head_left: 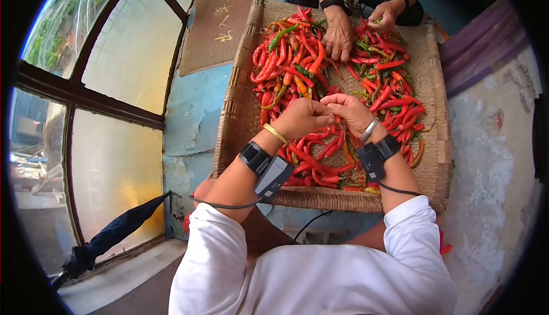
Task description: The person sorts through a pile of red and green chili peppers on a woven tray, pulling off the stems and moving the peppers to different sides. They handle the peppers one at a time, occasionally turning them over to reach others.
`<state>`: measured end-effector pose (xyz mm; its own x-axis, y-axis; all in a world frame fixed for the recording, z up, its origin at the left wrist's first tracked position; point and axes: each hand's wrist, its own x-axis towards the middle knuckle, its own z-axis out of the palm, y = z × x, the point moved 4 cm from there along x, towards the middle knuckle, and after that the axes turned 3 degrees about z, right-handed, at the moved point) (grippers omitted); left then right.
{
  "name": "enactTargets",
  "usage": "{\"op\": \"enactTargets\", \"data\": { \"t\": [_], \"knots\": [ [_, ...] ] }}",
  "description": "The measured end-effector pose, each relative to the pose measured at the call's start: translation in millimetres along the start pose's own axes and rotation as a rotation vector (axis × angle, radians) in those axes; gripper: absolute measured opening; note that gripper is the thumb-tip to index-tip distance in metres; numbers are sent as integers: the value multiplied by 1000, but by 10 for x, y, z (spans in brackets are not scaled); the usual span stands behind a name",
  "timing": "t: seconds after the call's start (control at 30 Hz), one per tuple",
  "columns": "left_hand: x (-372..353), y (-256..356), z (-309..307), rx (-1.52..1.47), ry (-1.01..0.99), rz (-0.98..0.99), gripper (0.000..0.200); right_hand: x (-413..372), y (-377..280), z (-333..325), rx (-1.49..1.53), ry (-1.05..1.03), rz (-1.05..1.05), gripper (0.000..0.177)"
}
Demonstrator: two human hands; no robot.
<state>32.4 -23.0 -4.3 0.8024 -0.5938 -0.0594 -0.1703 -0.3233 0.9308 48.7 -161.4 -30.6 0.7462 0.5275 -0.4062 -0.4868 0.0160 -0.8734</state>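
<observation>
Long, thin chili peppers (320, 169) — mostly glossy red, some orange or green, many curved — lay heaped below and beyond the person's two hands in a shallow woven tray (343, 201). The left hand (303, 117) was curled, its fingers drawn together and bent inward; the right hand (351, 112) was also bent, and its fingertips met or nearly met the left's. Whether they pinched a pepper could not be told, as the fingers hid the spot. Both forearms reached forward from white sleeves and angled toward each other — a gold bangle (275, 133) at the left wrist, a silver bangle (370, 129) at the right. Beyond the hands, a co-worker's hand (338, 37) reached down to the peppers.
</observation>
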Motion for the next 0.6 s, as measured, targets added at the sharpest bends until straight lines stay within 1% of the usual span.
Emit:
{"op": "enactTargets", "data": {
  "t": [0.07,0.1,0.17,0.2,0.23,0.3,0.33,0.4,0.43,0.5,0.53,0.57,0.6],
  "knots": [
    [-19,0,-101,-188,108,36,15,-23,-51,26,87,-60,-25,17],
    [-8,13,-133,-187,109,39,15,-35,-70,-27,84,-61,-27,17],
    [-73,42,-385,358,300,-74,15,-34,-159,-138,-194,38,-54,10],
    [-117,2,-471,640,421,-35,16,-40,-214,-189,-116,52,-73,9],
    [-159,-15,-541,825,472,-142,18,-71,-308,-264,-31,71,-112,17],
    [-203,-54,-585,922,453,-294,19,-184,-519,-310,284,249,-443,35],
    [-207,-79,-569,918,451,-298,19,-180,-519,-336,284,250,-438,35],
    [-217,-137,-541,979,400,-338,20,-246,-534,-539,-20,687,-458,56],
    [-226,-140,-542,980,400,-342,20,-231,-488,-573,-19,684,-456,56],
    [-228,-158,-525,986,363,-397,23,-187,-310,-669,-11,775,-348,57],
    [-226,-174,-522,983,361,-398,23,-153,-260,-683,-40,784,-316,48],
    [-227,-189,-532,993,382,-386,22,-136,-226,-686,-42,784,-315,48],
    [-228,-203,-547,1004,406,-374,21,-95,-223,-614,-25,672,-290,42]
  ]
}}
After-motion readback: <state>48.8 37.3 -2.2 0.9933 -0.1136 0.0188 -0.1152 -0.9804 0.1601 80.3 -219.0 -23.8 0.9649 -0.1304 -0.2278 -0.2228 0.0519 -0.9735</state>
